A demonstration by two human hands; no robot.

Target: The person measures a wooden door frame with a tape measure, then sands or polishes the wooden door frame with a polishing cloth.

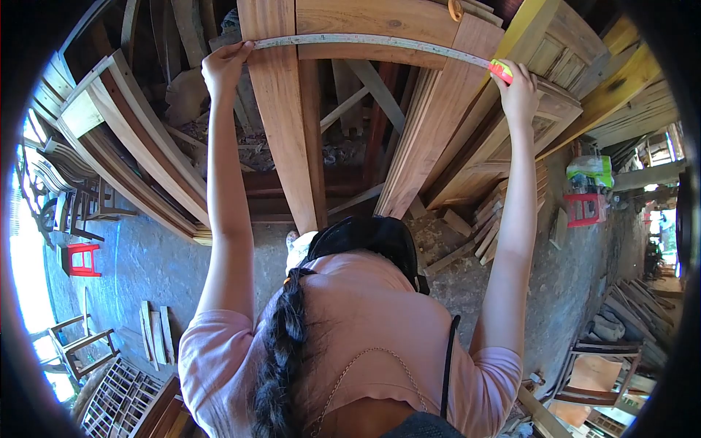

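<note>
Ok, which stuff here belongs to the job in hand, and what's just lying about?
In the job:
tape measure, stretched between left hand and right hand
wooden frame under it

Apparently just lying about:
red stool at far left
loose slats on the floor
green-and-white bag

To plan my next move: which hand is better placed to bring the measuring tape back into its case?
Probably right: the right hand grips the case, while the left hand only pinches the far end of the tape.
</note>
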